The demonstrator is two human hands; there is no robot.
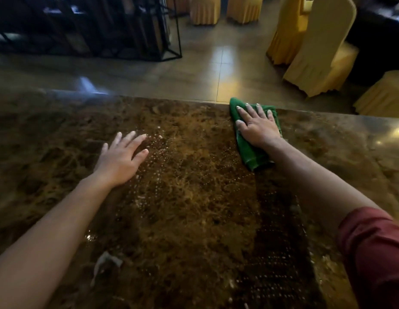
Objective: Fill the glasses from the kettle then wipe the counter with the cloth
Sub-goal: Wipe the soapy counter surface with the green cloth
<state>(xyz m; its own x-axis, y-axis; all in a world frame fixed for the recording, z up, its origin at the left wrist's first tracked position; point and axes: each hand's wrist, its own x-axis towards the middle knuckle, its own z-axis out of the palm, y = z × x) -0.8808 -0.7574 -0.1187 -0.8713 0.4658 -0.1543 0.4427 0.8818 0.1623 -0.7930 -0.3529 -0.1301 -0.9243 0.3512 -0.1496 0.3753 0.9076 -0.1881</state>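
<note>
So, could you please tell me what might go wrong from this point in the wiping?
The green cloth under the right hand sits at the counter's far edge, so a further push could send it off. Droplets beside the left hand could be missed or smeared.

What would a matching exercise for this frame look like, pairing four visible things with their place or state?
Things:
1. folded green cloth
2. left hand
3. right hand
4. yellow-covered chairs

Places or states:
A. on the tiled floor beyond the counter
B. pressed flat on the cloth
C. at the far edge of the brown marble counter
D. fingers spread beside the water droplets

Pairs: 1-C, 2-D, 3-B, 4-A
</note>
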